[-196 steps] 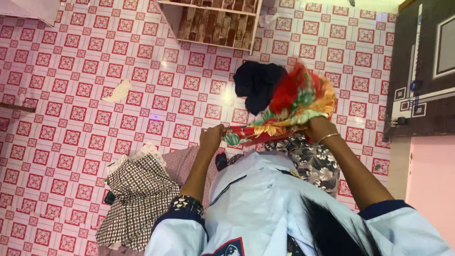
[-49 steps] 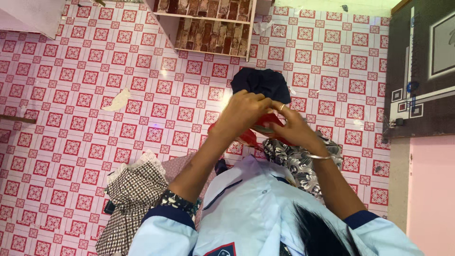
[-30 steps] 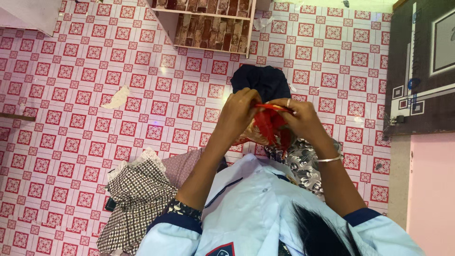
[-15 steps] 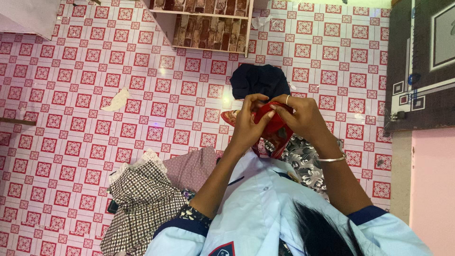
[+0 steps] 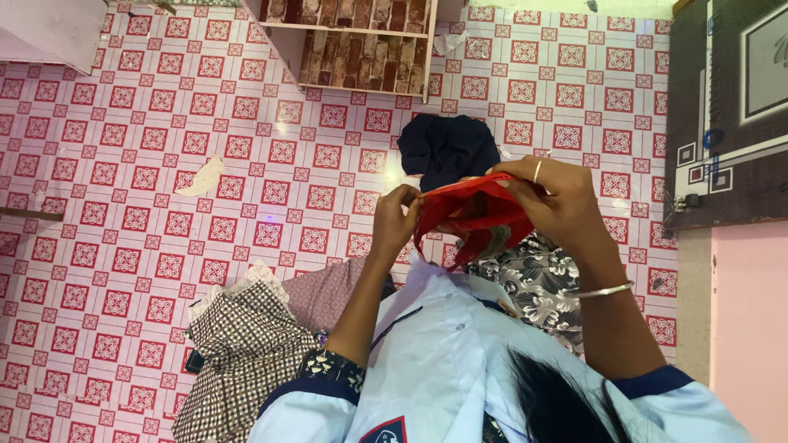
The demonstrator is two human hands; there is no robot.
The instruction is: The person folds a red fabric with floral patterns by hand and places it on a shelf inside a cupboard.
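Spread wider now than half a second back: hands drawn apart, folded red patterned cloth (image 5: 472,215) stretched into a band between them rather than bunched at the middle.

Far left: broad stretch of pink-and-white tiled floor (image 5: 123,164), open room, broken only by one small torn scrap of pale paper (image 5: 201,176). Lower left: one crumpled brown-and-white checked cloth (image 5: 242,349), lace-edged at its upper side, overlapping a plain mauve cloth (image 5: 328,291) just beside it. Top centre: one white wooden shelf unit (image 5: 361,45), lower edge well apart from the hands.

Left hand (image 5: 398,217), fingers pinched shut on the left end of the red cloth's top edge. Red cloth held above the floor, between both hands, just in front of the pale blue shirt (image 5: 443,353); lower part hanging in a fold. Behind it, one dark navy bundled garment (image 5: 447,148) on the tiles, top edge of the red cloth crossing its lower rim in view. Right hand (image 5: 550,201), one ring and one thin silver bangle (image 5: 603,289), fingers clamped on the right end of the cloth. Below that hand, one black-and-white floral cloth (image 5: 533,279). Far right: dark brown patterned panel (image 5: 722,123) and pink wall (image 5: 751,328), close beside the right arm, little room that side.

Count: five cloths, two hands, one shelf.
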